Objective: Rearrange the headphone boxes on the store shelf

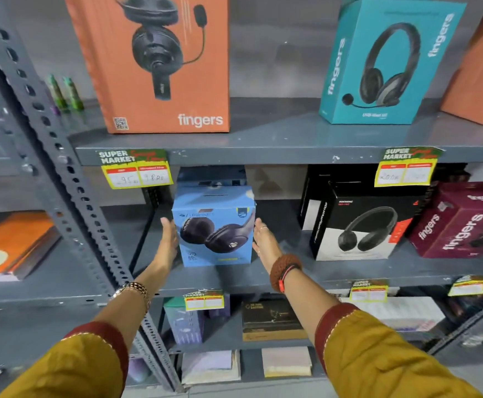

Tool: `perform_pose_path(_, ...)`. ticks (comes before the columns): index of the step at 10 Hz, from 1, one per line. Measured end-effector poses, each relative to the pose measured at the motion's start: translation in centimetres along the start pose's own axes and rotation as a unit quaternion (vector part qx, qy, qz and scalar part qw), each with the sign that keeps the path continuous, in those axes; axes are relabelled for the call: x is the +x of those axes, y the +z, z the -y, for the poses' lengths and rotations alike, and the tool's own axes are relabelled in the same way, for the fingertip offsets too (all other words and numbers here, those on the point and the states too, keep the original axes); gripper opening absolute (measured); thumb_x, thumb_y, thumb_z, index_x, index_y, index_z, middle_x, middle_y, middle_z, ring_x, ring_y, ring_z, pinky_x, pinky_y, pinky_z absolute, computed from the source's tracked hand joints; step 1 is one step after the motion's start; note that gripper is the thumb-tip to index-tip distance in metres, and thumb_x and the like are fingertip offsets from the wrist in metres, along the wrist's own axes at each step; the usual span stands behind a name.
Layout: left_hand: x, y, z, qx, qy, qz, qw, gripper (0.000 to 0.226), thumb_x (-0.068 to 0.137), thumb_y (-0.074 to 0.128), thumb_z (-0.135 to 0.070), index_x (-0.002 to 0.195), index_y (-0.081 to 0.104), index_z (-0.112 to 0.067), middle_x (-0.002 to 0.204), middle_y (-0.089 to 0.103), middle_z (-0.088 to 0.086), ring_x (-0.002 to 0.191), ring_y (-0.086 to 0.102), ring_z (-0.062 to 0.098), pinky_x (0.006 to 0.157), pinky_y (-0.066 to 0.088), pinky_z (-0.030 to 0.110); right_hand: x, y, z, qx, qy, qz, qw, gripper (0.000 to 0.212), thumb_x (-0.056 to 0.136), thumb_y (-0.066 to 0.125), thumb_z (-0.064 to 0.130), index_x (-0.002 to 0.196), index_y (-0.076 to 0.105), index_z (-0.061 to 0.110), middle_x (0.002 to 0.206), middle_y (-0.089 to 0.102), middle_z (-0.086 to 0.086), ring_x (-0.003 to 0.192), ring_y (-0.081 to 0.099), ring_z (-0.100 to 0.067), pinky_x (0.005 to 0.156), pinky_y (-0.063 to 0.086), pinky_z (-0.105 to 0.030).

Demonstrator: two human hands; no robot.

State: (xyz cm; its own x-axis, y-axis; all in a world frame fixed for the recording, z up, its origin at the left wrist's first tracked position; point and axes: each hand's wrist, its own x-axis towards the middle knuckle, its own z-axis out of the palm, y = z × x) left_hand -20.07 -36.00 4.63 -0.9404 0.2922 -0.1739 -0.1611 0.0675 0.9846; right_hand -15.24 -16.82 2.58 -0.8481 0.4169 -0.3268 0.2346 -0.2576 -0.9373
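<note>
Grey metal store shelf (pixel 263 145) with price tags on its edges. Top level holds an orange headphone box (pixel 160 64), a teal headphone box (pixel 384 64) and another orange box (pixel 481 76). Middle level holds a blue headphone box (pixel 214 225), a black-and-white headphone box (pixel 358 225) and a maroon box (pixel 461 222).

Mustard sleeves (pixel 378 354) with maroon cuffs, perhaps gold-stitched; beaded bracelets (pixel 285 268).

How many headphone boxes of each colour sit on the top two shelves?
Orange cardboard boxes: 2
Teal box: 1
Light blue box: 1
Black-and-white box: 1
Maroon box: 1
Total: 6
</note>
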Motion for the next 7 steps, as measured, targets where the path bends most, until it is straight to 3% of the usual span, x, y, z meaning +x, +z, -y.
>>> perform_pose_path(1, -0.3, 0.3, 0.1, -0.004, 0.014, 0.01, 1.0, 0.048, 0.093, -0.002, -0.053, 0.126, 0.032, -0.045, 0.128, 0.037, -0.014, 0.12, 0.033, 0.007, 0.103, 0.021, 0.031, 0.0, 0.3, -0.2, -0.014, -0.004, -0.026, 1.0, 0.064, 0.091, 0.036, 0.048, 0.139, 0.036, 0.006, 0.148, 0.039, -0.014, 0.137, 0.036, -0.027, 0.115, 0.029, -0.042)
perform_pose_path(2, -0.4, 0.4, 0.3, -0.007, 0.019, 0.022, 1.0, 0.039, 0.093, -0.001, -0.052, 0.117, 0.03, -0.046, 0.128, 0.038, -0.012, 0.122, 0.032, 0.007, 0.103, 0.02, 0.03, 0.4, 0.2, -0.7, -0.019, -0.009, -0.042, 0.999, 0.062, 0.093, 0.035, 0.046, 0.138, 0.037, 0.004, 0.146, 0.041, -0.015, 0.135, 0.038, -0.029, 0.114, 0.031, -0.043)
perform_pose_path(3, -0.5, 0.1, 0.1, -0.006, 0.016, 0.025, 1.0, 0.04, 0.093, -0.002, -0.054, 0.118, 0.028, -0.046, 0.137, 0.039, -0.008, 0.132, 0.031, 0.011, 0.108, 0.018, 0.033, 0.3, 0.3, -0.6, -0.022, -0.015, -0.051, 0.998, 0.062, 0.093, 0.034, 0.045, 0.138, 0.036, 0.003, 0.146, 0.04, -0.016, 0.135, 0.038, -0.03, 0.114, 0.031, -0.044)
perform_pose_path(4, -0.9, -0.1, -0.1, -0.006, 0.025, 0.036, 0.999, 0.043, 0.093, -0.002, -0.053, 0.12, 0.03, -0.046, 0.126, 0.038, -0.013, 0.121, 0.033, 0.008, 0.107, 0.02, 0.034, 0.1, 0.6, -0.5, -0.004, 0.011, -0.021, 1.0, 0.078, 0.082, 0.031, 0.059, 0.144, 0.026, 0.012, 0.154, 0.029, -0.009, 0.14, 0.03, -0.024, 0.118, 0.023, -0.041)
perform_pose_path(5, -0.6, -0.4, 0.5, -0.001, 0.029, 0.041, 0.999, 0.052, 0.093, 0.0, -0.054, 0.13, 0.034, -0.041, 0.127, 0.036, -0.018, 0.119, 0.034, 0.004, 0.106, 0.022, 0.032, 0.0, 0.7, -0.7, 0.0, 0.018, -0.016, 1.0, 0.079, 0.079, 0.027, 0.062, 0.146, 0.023, 0.02, 0.157, 0.021, -0.002, 0.143, 0.024, -0.02, 0.12, 0.017, -0.04)
perform_pose_path(6, -0.6, -0.9, 1.4, 0.042, 0.067, -0.001, 0.997, 0.058, 0.093, 0.01, -0.057, 0.139, 0.035, -0.032, 0.14, 0.041, -0.014, 0.132, 0.036, 0.007, 0.108, 0.025, 0.029, -1.1, 1.0, -0.5, -0.025, -0.008, -0.028, 0.999, 0.065, 0.089, 0.029, 0.054, 0.145, 0.025, 0.021, 0.157, 0.022, -0.001, 0.143, 0.024, -0.02, 0.12, 0.019, -0.041)
perform_pose_path(7, -2.4, -1.4, 2.1, 0.142, 0.223, -0.115, 0.958, 0.047, 0.097, 0.027, -0.044, 0.14, 0.036, -0.026, 0.146, 0.043, -0.007, 0.132, 0.039, 0.004, 0.108, 0.03, 0.027, -3.6, 0.1, -0.2, -0.085, -0.12, -0.11, 0.983, 0.048, 0.096, 0.036, 0.034, 0.141, 0.034, 0.018, 0.151, 0.036, -0.002, 0.138, 0.035, -0.021, 0.117, 0.026, -0.036)
